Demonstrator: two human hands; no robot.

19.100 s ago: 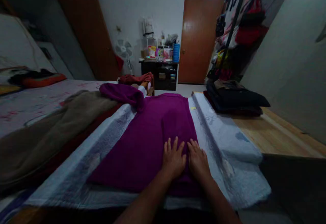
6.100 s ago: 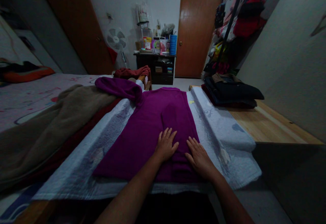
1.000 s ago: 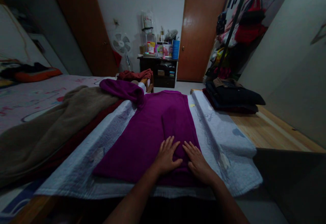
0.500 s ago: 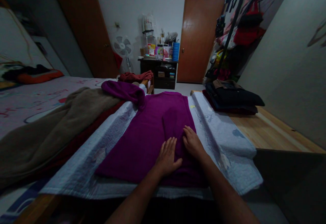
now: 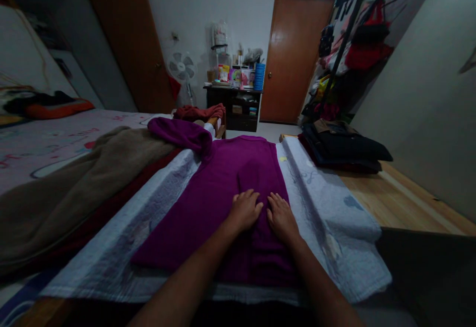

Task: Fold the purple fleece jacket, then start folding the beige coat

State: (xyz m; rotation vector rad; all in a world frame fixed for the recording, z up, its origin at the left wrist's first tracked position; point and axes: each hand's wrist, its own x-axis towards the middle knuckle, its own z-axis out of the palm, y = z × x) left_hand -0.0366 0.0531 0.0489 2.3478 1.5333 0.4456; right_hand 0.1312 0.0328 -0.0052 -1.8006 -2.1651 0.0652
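- The left hand (image 5: 244, 209) slid forward, level with the right hand (image 5: 281, 216); both are loosely spread, holding nothing.
- Under them, the purple shirt (image 5: 208, 203) seems mostly smooth now.

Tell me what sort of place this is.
Probably a bedroom, judging by the pink printed sheet at left, the pale quilt under the purple top, and the standing fan near the far wall.
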